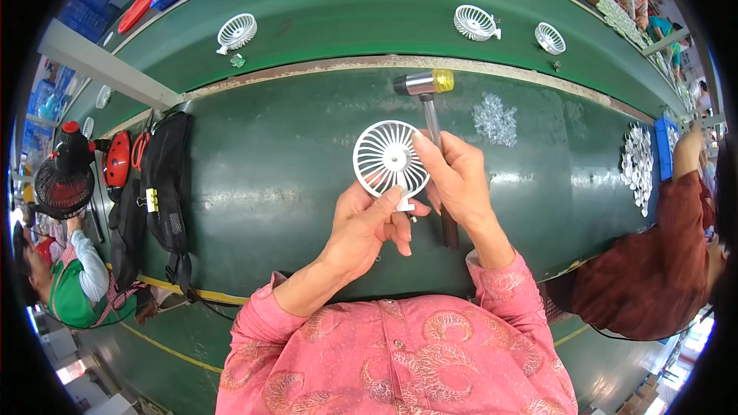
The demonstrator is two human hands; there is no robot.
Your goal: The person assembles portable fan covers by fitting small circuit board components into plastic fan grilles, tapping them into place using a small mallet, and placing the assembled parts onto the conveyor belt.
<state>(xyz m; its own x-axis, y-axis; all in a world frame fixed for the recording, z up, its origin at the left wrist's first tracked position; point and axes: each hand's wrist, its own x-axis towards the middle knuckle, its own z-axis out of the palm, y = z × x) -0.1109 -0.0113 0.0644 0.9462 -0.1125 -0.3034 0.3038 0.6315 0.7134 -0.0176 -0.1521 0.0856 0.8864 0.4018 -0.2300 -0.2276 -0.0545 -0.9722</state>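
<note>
A round white fan housing [373, 155] with curved spokes is held up in front of me, its grille facing up. My left hand [361, 227] grips its lower edge, the thumb over the small white stem at the bottom. My right hand [459, 180] pinches the right rim between thumb and fingers. Behind that hand lies a mallet [430, 111] with a yellow face, a dark face, a metal head and a brown handle end. The right fingers partly cover its shaft; whether they touch it I cannot tell.
Small clear plastic pieces [495, 119] lie beyond my right hand. White parts [637, 165] are heaped at the right. Several fan housings [237, 31] sit on the green belt [346, 19]. At the left are a black bag [167, 184] and a desk fan [65, 177]. Co-workers sit on both sides.
</note>
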